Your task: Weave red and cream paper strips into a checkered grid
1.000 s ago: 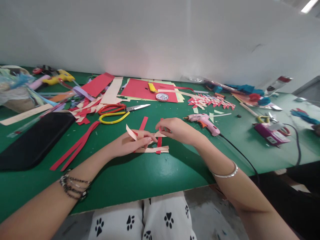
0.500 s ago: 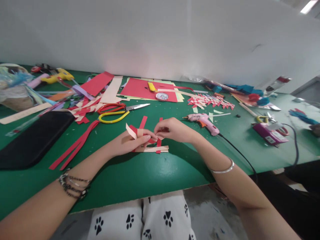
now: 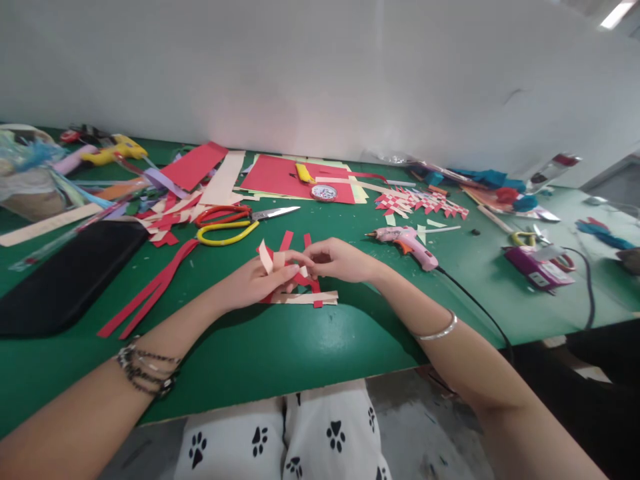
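Red and cream paper strips [image 3: 305, 299] cross one another low over the green table, directly under my hands. My left hand [image 3: 273, 275] is closed on them from the left, with a cream end curling up beside its index finger. Close against it, my right hand [image 3: 333, 260] pinches the strips near the left fingertips. The fingers hide much of where the strips cross. Two loose red strips [image 3: 155, 293] lie left of my left hand, below large scissors [image 3: 227, 228] with red and yellow handles. A pink glue gun [image 3: 406, 243] rests to the right.
A black case [image 3: 75, 277] lies at left, near a yellow glue gun [image 3: 116, 149]. Red paper sheets [image 3: 280, 180] and a woven red-and-white piece [image 3: 425, 202] are farther back. On the right sits a purple box [image 3: 539, 268]. The glue gun's black cord [image 3: 475, 303] runs over the front edge.
My right hand has shifted slightly left, closer to my left fingertips. The upright red strip between the hands has tilted left at its top. My left hand keeps its hold.
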The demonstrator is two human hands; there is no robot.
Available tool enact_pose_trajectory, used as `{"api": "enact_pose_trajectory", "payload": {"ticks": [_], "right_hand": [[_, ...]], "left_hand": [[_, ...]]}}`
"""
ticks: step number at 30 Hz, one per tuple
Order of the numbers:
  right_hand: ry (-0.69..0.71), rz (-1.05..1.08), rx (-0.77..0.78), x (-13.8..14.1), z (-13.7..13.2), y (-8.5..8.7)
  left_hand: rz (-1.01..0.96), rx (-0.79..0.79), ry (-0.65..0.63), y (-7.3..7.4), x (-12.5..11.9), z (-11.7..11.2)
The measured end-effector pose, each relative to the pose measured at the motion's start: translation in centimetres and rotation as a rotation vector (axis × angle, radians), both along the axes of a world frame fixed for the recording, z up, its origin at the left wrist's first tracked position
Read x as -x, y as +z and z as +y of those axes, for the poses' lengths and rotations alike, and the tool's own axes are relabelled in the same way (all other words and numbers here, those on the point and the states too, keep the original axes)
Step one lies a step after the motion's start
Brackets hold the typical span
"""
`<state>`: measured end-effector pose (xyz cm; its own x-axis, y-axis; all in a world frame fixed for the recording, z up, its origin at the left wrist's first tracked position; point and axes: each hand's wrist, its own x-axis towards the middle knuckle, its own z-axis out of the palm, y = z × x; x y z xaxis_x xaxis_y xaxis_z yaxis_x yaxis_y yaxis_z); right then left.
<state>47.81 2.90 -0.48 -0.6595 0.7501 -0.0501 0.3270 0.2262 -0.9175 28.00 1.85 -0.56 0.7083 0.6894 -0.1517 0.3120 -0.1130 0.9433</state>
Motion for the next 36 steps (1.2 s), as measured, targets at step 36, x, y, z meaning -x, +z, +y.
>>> {"api": "enact_pose_trajectory", "payload": {"ticks": [36], "right_hand": [[0.163,-0.191,-0.302,-0.36,0.24,0.23]], "left_hand": [[0.002,-0.047,0.028,0.34,-0.19,-0.24]]}}
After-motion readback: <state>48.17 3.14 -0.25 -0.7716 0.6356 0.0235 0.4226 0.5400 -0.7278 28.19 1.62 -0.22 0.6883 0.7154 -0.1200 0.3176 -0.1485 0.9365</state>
